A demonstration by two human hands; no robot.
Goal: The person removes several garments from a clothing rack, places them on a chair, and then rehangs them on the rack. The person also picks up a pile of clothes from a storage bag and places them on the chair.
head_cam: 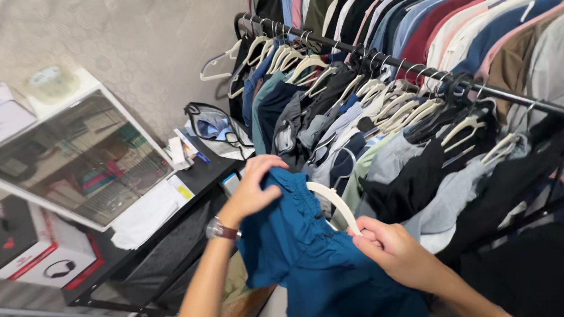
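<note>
A soft, crumpled teal garment (311, 252) with a gathered elastic edge hangs low in front of the clothes rack (430, 76), its length running from upper left down to lower right. A curved cream hanger (335, 204) arcs out of its top edge. The left hand (255, 191), wrist bent and wearing a watch (222, 229), pinches the gathered edge; the right hand (387, 246) has its fingers closed on the hanger's lower end.

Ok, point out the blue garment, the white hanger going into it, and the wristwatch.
blue garment (312, 258): head view, on the cloth between the two hands.
white hanger (335, 204): head view, on the curved arm above the right hand.
wristwatch (216, 229): head view, on the watch face at the left wrist.
</note>
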